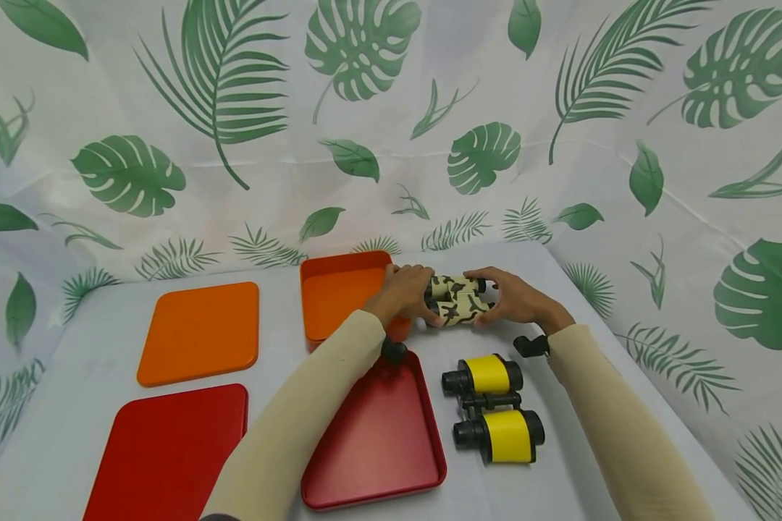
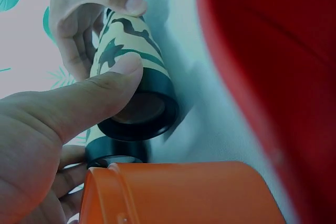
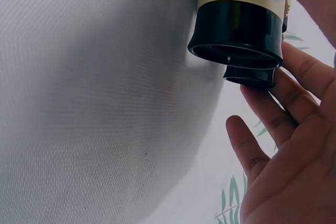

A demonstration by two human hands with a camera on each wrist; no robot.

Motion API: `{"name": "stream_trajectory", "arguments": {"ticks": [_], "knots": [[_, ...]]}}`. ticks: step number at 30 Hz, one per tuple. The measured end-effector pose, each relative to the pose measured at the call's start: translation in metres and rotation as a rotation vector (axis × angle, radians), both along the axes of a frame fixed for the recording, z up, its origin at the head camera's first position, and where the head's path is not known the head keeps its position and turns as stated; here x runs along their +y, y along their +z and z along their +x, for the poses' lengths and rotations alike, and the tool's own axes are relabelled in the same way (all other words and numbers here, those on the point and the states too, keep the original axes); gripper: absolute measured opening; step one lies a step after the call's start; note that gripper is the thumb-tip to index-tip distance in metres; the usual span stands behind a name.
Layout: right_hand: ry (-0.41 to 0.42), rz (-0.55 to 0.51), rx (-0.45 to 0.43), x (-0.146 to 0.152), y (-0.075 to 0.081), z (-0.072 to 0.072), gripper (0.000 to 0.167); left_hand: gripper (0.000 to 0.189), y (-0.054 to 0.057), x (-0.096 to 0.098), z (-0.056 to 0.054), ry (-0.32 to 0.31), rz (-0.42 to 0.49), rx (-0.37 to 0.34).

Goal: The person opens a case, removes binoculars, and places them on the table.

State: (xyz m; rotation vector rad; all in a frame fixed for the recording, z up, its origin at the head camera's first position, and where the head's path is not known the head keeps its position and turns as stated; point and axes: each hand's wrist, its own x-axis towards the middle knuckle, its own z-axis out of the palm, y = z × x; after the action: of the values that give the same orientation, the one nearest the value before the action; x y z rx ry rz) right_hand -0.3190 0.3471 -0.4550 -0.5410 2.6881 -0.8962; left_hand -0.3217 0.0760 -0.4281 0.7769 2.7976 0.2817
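Note:
Camouflage binoculars (image 1: 459, 298) in cream with dark patches are held between both hands, just right of the orange box. My left hand (image 1: 404, 291) grips their left end, its thumb laid along one barrel (image 2: 134, 40) in the left wrist view. At the other end my right hand (image 1: 520, 295) holds them with thumb and fingers spread about the barrels. The right wrist view shows a black eyepiece (image 3: 236, 35) beside the fingers of that hand. A second pair of binoculars, yellow and black (image 1: 510, 436), lies on the table nearer to me.
The orange box (image 1: 305, 304) stands open under my left wrist. In front of it is an open red box (image 1: 439, 463), partly covered by my left forearm. On the left lie an orange lid (image 1: 198, 333) and a red lid (image 1: 169, 449). A leaf-print cloth (image 1: 391, 145) hangs behind.

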Motion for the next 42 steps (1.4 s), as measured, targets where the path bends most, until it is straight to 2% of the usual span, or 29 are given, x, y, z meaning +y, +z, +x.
{"name": "stream_trajectory", "arguments": {"ticks": [15,23,27,32,38,42], "knots": [[-0.041,0.071,-0.07,-0.005,0.0,-0.002,0.109,0.099,0.003,-0.001,0.003,0.01,-0.027,-0.007],[-0.032,0.163,-0.019,-0.014,0.007,0.001,0.111,0.088,0.005,-0.007,0.005,0.014,0.033,-0.021],[-0.033,0.173,0.002,-0.018,0.012,0.004,0.111,0.085,0.011,-0.01,0.009,0.015,0.067,-0.016],[-0.01,0.179,0.046,-0.029,0.022,0.011,0.102,0.079,0.022,-0.015,0.018,0.034,0.089,0.012],[0.012,0.181,0.115,-0.052,0.037,0.023,0.091,0.076,0.033,-0.021,0.03,0.078,0.101,0.054],[0.018,0.192,0.156,-0.068,0.048,0.032,0.086,0.079,0.041,-0.027,0.038,0.121,0.076,0.082]]}}
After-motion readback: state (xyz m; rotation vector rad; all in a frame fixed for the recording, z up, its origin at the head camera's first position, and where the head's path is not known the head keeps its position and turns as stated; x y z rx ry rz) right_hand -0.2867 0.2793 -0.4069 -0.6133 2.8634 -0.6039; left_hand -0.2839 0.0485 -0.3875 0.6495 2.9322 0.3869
